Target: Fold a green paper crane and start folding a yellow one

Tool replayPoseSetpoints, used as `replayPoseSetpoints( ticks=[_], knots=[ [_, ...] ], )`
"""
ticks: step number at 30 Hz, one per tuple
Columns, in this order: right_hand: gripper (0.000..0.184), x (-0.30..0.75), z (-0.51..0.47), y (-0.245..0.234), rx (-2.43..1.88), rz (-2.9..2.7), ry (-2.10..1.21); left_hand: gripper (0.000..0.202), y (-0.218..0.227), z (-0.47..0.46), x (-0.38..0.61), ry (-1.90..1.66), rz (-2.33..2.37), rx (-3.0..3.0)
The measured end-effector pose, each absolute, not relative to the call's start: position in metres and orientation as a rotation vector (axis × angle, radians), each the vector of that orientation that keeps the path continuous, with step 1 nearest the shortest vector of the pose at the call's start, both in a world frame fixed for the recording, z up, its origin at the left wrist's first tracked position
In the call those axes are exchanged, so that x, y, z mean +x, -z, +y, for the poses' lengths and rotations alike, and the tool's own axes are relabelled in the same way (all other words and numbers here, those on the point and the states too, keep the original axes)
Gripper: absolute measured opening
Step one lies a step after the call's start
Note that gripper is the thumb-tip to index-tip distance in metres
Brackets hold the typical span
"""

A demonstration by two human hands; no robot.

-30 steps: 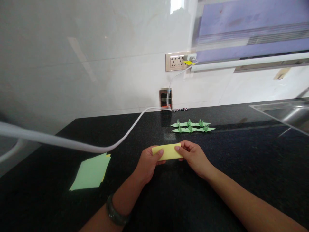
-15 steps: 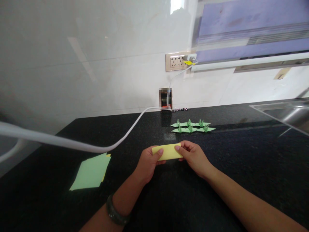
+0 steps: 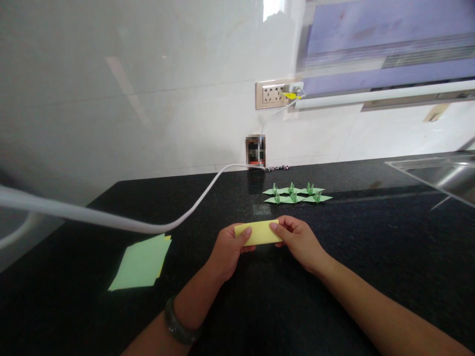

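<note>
A yellow paper (image 3: 259,232), folded into a long rectangle, is held just above the black counter (image 3: 371,237). My left hand (image 3: 227,251) pinches its left end and my right hand (image 3: 299,241) pinches its right end, thumbs on top. Several green folded paper cranes (image 3: 297,194) lie in two rows on the counter behind the hands. A bracelet sits on my left wrist.
A stack of green and yellow paper sheets (image 3: 141,262) lies at the left. A white cable (image 3: 148,227) crosses the counter from the left to a small device (image 3: 255,151) by the wall. A wall socket (image 3: 272,94) is above. A steel sink (image 3: 438,173) is at the right.
</note>
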State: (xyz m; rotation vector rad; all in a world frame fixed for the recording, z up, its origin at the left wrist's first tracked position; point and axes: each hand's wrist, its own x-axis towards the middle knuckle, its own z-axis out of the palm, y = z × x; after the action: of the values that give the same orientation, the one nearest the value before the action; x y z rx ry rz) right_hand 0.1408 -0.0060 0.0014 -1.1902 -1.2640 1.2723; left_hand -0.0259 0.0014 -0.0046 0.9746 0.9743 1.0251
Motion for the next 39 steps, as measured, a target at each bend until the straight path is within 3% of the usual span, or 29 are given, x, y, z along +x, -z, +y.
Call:
replayPoseSetpoints(
  ticks=[17, 21, 27, 39],
  knots=[
    [0.023, 0.143, -0.005, 0.001, -1.2, -1.29, -1.245, 0.029, 0.006, 0.003, -0.028, -1.104, 1.041, 1.138],
    [0.021, 0.142, -0.006, 0.0, -1.198, -1.283, -1.26, 0.038, 0.002, 0.003, -0.03, -1.153, 1.106, 1.352],
    [0.022, 0.142, -0.006, 0.0, -1.197, -1.283, -1.261, 0.026, -0.005, 0.0, -0.031, -1.097, 1.245, 1.671],
    [0.022, 0.143, -0.005, 0.003, -1.196, -1.376, -1.187, 0.018, -0.005, 0.001, -0.03, -1.099, 1.259, 1.621]
  ],
)
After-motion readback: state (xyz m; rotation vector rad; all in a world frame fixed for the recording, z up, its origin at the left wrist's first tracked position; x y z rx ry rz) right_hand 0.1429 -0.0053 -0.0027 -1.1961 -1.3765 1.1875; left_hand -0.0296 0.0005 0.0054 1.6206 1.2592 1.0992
